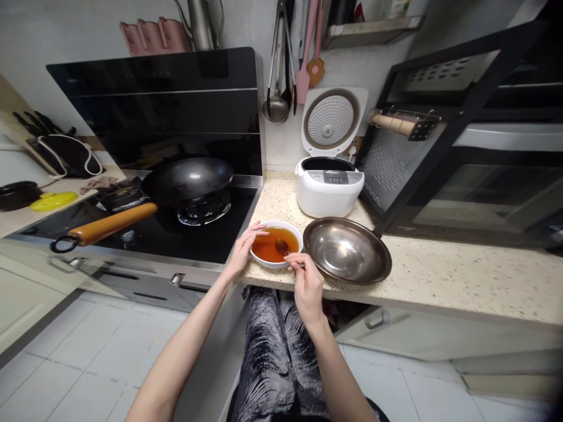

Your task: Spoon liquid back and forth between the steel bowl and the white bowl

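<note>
A white bowl (301,236) of clear reddish-amber liquid (267,245) stands near the counter's front edge. My left hand (241,249) grips its left rim, with the fingertips reaching over the edge. Pinched in my right hand (307,284) is a spoon (281,245), its dark-looking bowl end dipped in the liquid. Most of the spoon's handle is hidden by my fingers. Close by on the right lies a wide, shallow steel basin (347,252) with nothing in it.
Behind the bowl, a white rice cooker (331,193) stands with its lid raised. On the left, a black wok (189,179) rests on the stove, its wooden handle (116,224) jutting toward the front. A dark rack with an oven (492,187) borders the counter (461,275) at right.
</note>
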Motion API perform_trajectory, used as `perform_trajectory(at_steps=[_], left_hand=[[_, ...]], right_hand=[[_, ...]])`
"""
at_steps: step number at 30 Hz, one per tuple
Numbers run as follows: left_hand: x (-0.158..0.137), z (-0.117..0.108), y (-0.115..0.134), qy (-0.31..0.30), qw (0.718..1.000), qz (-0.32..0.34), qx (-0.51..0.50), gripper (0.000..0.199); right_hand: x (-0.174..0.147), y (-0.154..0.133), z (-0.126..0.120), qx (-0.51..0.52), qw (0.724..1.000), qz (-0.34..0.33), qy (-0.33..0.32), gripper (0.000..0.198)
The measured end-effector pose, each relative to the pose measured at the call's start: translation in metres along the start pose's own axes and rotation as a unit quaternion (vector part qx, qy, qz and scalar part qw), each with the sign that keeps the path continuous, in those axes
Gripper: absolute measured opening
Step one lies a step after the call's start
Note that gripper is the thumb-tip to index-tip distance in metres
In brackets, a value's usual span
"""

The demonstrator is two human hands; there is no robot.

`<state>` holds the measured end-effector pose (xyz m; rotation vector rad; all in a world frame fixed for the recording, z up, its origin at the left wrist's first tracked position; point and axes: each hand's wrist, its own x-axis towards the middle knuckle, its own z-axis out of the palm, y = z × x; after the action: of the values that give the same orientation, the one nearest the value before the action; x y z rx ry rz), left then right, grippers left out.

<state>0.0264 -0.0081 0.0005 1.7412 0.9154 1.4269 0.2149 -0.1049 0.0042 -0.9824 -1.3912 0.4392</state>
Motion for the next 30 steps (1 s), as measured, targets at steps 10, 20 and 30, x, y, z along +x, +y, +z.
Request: perform_trajectory(at_steps=[10,20,30], left_hand=[[0.000,-0.001,-0.003,-0.006,1.000,0.007,0.007,0.040],[0.001,-0.001,-0.004,-0.002,1.000,0.010,0.001,0.040],[0.001,-0.002,-0.005,-0.005,1.000,0.006,0.005,0.040]], right_hand=[[-0.007,-0.001,-0.013,-0.045,0.996,-0.055,0.048,0.024],[-0.013,0.004,-0.020,-0.038,0.995,-0.069,0.059,0.014],[-0.019,0.012,-0.020,0.000,0.994,-0.044,0.095,0.015]])
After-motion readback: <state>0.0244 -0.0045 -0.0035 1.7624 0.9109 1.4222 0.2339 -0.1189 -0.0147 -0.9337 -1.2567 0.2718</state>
